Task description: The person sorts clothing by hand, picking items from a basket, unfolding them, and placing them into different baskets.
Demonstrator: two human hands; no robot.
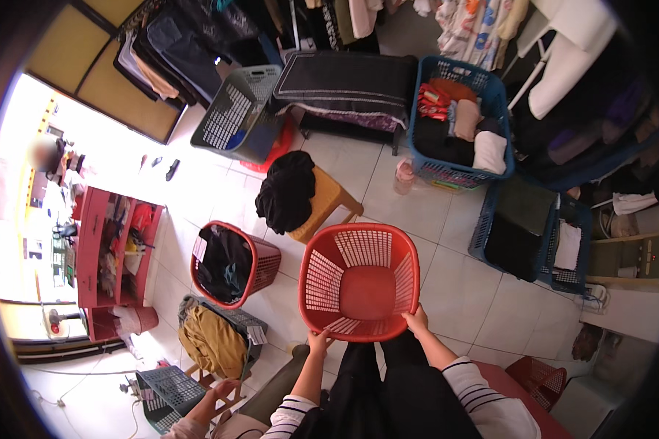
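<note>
An empty red plastic laundry basket point(368, 293) is held up before me, its open top facing my view. My left hand point(319, 341) grips its near rim at the left corner, and my right hand point(415, 320) has hold of the rim at the right corner. Beyond it, black cloth point(287, 192) lies heaped on an orange plastic stool point(324, 206). Left of the held basket stands another red basket point(263, 263) with dark clothes inside.
Another person's hand point(223, 388) is at lower left, near a grey basket of mustard cloth point(214, 340). Blue baskets of folded clothes point(461, 173) stand at right, near a pink bottle point(403, 176). A cloth-covered bench point(346, 82) and a red shelf point(93, 247) flank the tiled floor.
</note>
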